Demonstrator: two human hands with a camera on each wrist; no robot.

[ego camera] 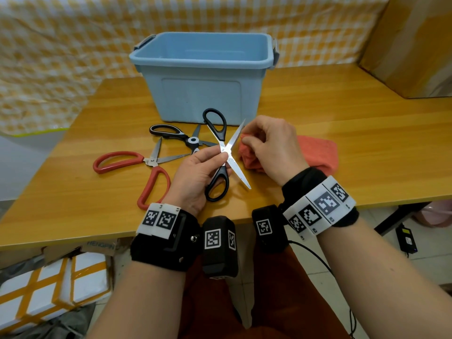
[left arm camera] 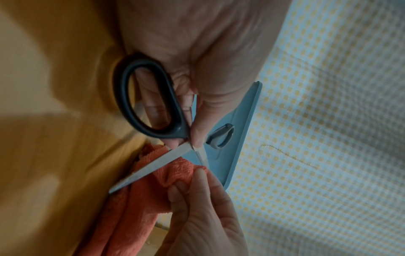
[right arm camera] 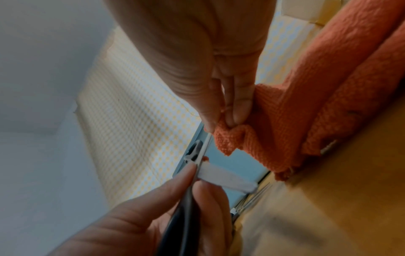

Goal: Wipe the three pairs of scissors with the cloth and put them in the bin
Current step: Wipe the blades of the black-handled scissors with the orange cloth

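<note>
My left hand (ego camera: pixel 210 160) pinches black-handled scissors (ego camera: pixel 221 143) at the pivot, blades spread in an X above the table; the same black-handled scissors (left arm camera: pixel 151 98) fill the left wrist view. My right hand (ego camera: pixel 266 145) pinches a bunched fold of the orange cloth (ego camera: pixel 315 152) just right of the upper blade. The right wrist view shows the cloth (right arm camera: pixel 274 124) held between thumb and fingers close to the blade (right arm camera: pixel 225 178). Red-handled scissors (ego camera: pixel 132 165) and black-and-white kitchen scissors (ego camera: pixel 176 135) lie open on the table to the left. The blue bin (ego camera: pixel 203 74) stands behind them.
The wooden table (ego camera: pixel 367 143) ends near my wrists. A cardboard box (ego camera: pixel 415 45) stands at the back right. A yellow checked sheet (ego camera: pixel 61 45) hangs behind the table. Boxes (ego camera: pixel 49 285) sit on the floor at the lower left.
</note>
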